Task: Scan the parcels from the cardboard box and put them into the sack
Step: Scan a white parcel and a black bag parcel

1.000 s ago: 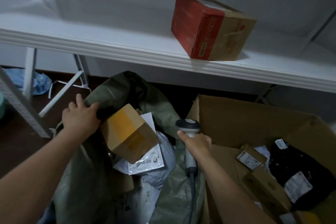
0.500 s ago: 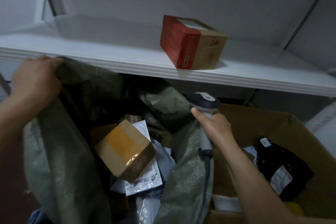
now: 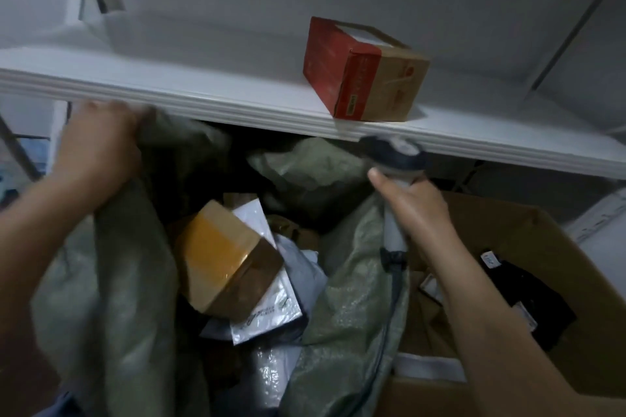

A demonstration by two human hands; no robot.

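Left hand point(image 3: 98, 149): gripping the green sack point(image 3: 111, 281) by its rim, holding it up at the shelf point(image 3: 237, 108) edge.
Right hand point(image 3: 420, 210): clutching the scanner point(image 3: 394, 152) upright, between sack and cardboard box point(image 3: 528, 230).
Parcels: taped brown parcel point(image 3: 220, 254) lying on white mailers point(image 3: 271, 311) inside the sack; black parcel point(image 3: 528, 284) sitting in the cardboard box.

Parcel labels point(image 3: 268, 311) too blurred to read

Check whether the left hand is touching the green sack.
Touching. The head view shows the left hand gripping the sack at its upper edge, fabric bunched under the fingers.
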